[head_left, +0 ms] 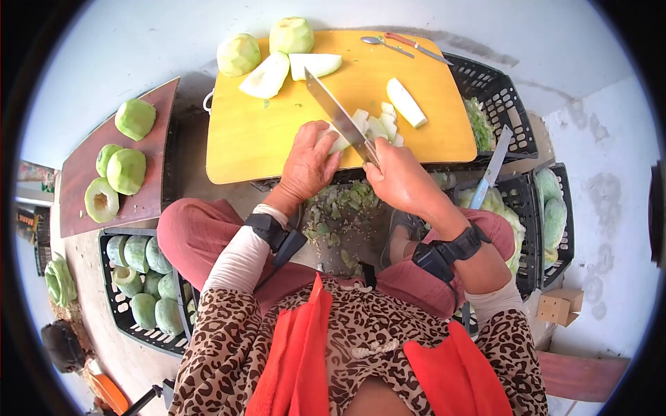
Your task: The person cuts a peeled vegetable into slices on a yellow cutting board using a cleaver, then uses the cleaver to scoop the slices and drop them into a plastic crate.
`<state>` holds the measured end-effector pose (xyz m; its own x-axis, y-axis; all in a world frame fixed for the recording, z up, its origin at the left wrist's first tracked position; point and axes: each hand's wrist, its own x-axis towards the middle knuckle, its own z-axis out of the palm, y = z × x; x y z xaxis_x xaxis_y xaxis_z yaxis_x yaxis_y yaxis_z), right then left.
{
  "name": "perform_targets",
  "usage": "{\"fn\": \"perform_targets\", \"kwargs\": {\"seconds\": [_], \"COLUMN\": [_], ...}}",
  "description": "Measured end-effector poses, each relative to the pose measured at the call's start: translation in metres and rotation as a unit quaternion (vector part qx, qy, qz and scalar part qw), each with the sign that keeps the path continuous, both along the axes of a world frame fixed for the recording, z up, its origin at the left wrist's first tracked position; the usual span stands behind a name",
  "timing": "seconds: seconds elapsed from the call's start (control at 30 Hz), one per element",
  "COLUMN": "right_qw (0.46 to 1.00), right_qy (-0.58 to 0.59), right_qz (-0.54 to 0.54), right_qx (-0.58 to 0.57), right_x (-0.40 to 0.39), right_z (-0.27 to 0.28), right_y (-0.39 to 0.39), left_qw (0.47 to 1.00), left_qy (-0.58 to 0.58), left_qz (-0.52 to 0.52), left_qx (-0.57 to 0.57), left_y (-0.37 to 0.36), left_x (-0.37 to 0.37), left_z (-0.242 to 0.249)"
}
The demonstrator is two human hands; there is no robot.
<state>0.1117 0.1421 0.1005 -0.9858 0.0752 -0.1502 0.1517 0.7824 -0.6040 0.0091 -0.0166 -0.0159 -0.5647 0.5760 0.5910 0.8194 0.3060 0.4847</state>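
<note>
My right hand is wrapped around the handle of a broad kitchen knife, whose blade points up and left over the yellow cutting board. Left of the blade, my left hand holds a pale melon piece down with bent fingers. Cut melon chunks lie just right of the blade. Farther up the board are two melon wedges, one beside the other, and two whole peeled melons. Another long wedge rests at the right.
A spoon and a small red-handled knife lie at the board's far edge. Peeled melons sit on a brown board at left. Crates hold unpeeled melons and peelings. Another knife leans across a right-hand crate.
</note>
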Motion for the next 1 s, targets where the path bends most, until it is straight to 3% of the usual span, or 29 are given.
{"fn": "perform_targets", "kwargs": {"seconds": [0.6,0.7,0.87,1.0], "right_qw": [0.999,0.997,0.999,0.997], "right_qy": [-0.037,-0.015,0.011,0.015], "right_qz": [0.035,0.023,-0.031,-0.072], "right_qx": [0.018,0.073,0.030,0.037], "right_x": [-0.026,-0.034,-0.038,-0.029], "right_z": [-0.029,-0.038,-0.040,-0.022], "right_y": [-0.002,-0.007,0.009,0.013], "left_qw": [0.999,0.999,0.998,1.000], "left_qy": [-0.023,-0.023,0.049,-0.015], "left_qz": [-0.038,-0.045,0.002,-0.008], "left_qx": [-0.018,-0.015,-0.041,-0.004], "left_y": [0.000,-0.002,-0.004,-0.001], "left_x": [-0.002,-0.002,0.003,0.004], "left_z": [0.006,0.005,0.009,0.003]}}
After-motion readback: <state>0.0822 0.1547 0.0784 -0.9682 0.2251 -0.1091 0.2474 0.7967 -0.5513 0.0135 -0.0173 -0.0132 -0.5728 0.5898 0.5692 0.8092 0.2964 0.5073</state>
